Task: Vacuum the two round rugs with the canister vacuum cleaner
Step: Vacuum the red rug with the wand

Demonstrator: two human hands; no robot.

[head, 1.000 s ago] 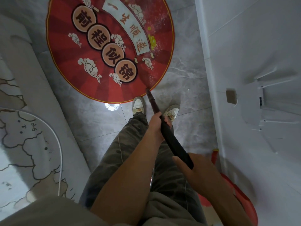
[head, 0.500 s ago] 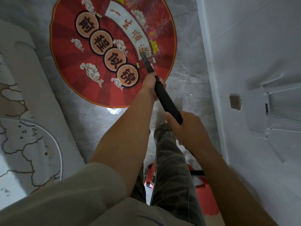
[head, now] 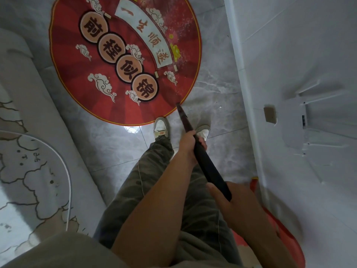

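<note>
Rug (head: 125, 60), round and red with cloud motifs and large characters, is seen on the grey tiled floor (head: 212, 97) at 11 o'clock of the view. Its rim at 5 o'clock is touched by the tip of the black wand (head: 204, 161), which is slanted back toward 5 o'clock of the view. The wand is gripped midway by the left hand (head: 190, 144), fingers wrapped round it, and its rear end is held in the right hand (head: 237, 202) (thumb laid along the tube). White specks are scattered over the rug between its 1 and 4 o'clock. Two pale shoes (head: 161, 126) are planted near the rim, one on either side of the wand. A red canister (head: 291, 246) is partly hidden behind the right forearm at 4 o'clock, beside the white wall (head: 299, 55). A second, pale rug (head: 34, 180) is cut off at 8 o'clock.
</note>
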